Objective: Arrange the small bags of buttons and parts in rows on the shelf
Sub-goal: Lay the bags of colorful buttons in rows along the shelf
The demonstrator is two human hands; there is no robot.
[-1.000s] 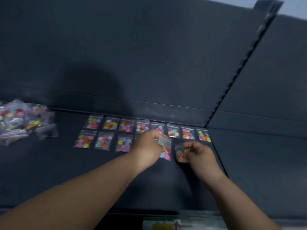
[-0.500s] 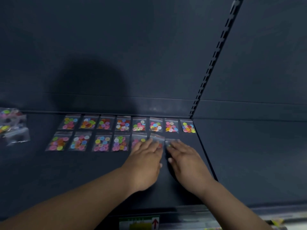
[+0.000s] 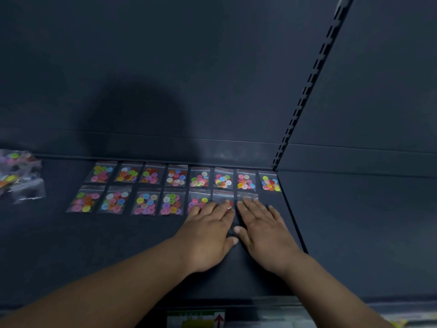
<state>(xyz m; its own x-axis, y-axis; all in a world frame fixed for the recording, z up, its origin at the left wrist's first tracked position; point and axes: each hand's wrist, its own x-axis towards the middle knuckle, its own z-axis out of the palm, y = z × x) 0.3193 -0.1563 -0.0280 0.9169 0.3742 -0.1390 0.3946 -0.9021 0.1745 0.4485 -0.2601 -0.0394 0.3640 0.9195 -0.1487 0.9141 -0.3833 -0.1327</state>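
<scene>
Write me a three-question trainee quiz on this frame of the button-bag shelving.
1. Count: how many bags lie in the back row?
2. True or false: the left hand grips a bag lifted off the shelf.
3. Where is the loose pile of bags? A) left of the rows B) right of the rows C) under the hands
Key: 1 eight. 2 false: it and the right hand lie flat, fingertips on the front row. 3 A.

Two rows of bags (image 3: pixel 176 178) on shelf (image 3: pixel 71 245), loose pile (image 3: pixel 17 176) left.
</scene>
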